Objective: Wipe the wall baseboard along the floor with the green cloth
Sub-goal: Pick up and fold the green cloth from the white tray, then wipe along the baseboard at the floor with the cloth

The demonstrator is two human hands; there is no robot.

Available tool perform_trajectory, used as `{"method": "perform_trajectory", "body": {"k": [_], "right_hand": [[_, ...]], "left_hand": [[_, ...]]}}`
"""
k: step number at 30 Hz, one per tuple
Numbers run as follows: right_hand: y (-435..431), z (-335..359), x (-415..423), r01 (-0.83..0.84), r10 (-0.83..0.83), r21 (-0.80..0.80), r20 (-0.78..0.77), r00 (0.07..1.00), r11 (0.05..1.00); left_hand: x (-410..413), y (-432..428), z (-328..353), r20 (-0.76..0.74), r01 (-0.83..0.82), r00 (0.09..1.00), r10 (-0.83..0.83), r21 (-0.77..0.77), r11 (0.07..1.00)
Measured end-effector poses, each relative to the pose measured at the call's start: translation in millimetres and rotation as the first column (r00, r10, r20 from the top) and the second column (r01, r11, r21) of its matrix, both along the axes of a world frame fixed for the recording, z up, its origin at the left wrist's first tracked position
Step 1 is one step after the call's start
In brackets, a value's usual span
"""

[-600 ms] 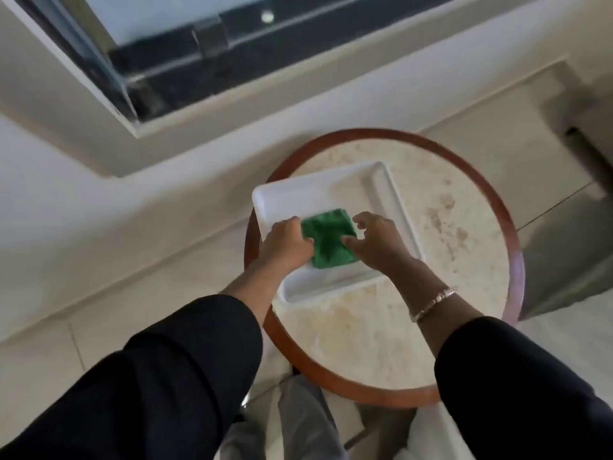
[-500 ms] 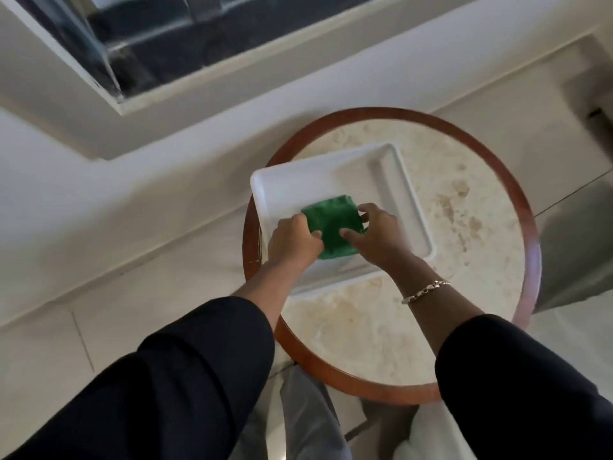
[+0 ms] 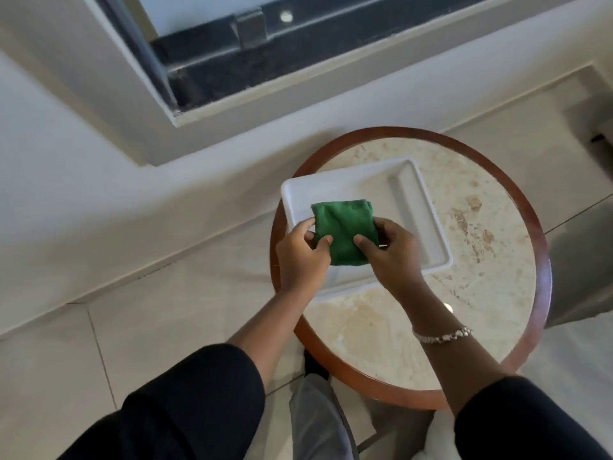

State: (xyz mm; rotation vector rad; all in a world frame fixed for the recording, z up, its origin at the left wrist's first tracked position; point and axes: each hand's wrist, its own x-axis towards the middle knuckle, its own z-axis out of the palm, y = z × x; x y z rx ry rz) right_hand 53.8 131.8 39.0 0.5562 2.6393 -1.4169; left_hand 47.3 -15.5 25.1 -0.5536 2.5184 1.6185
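A folded green cloth (image 3: 343, 227) is held just above a white square tray (image 3: 421, 207) on a round table. My left hand (image 3: 300, 257) pinches the cloth's left edge, thumb on top. My right hand (image 3: 389, 254) grips its right edge, thumb pressed on the cloth. The pale baseboard (image 3: 109, 260) runs along the foot of the white wall, left of the table, where wall meets tiled floor.
The round table (image 3: 497, 254) has a marble top and a brown wooden rim, standing close to the wall. A dark-framed window (image 3: 252, 48) sits above. Beige floor tiles (image 3: 159, 327) spread to the left. A grey object (image 3: 583, 267) stands at the right.
Both hands have closed on the cloth and raised it slightly off the tray; more of the cloth shows between them. The camera view has shifted.
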Motion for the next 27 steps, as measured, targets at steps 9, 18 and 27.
{"method": "perform_trajectory", "body": {"k": [9,18,27], "right_hand": [[-176,-4,109,0.011,-0.03,-0.265,-0.067,0.997,0.964],[-376,-211,148,-0.081,0.101,-0.483,0.014,0.995,0.872],[-487,-453,117,-0.146,0.19,-0.485,0.042,0.981,0.862]], "left_hand": [[111,-178,-2,-0.063,-0.153,0.985,0.163,0.142,0.978],[181,-383,-190,0.014,-0.307,0.952,0.306,0.085,0.948],[179,-488,-424,0.041,-0.371,0.929,0.369,0.104,0.923]]}}
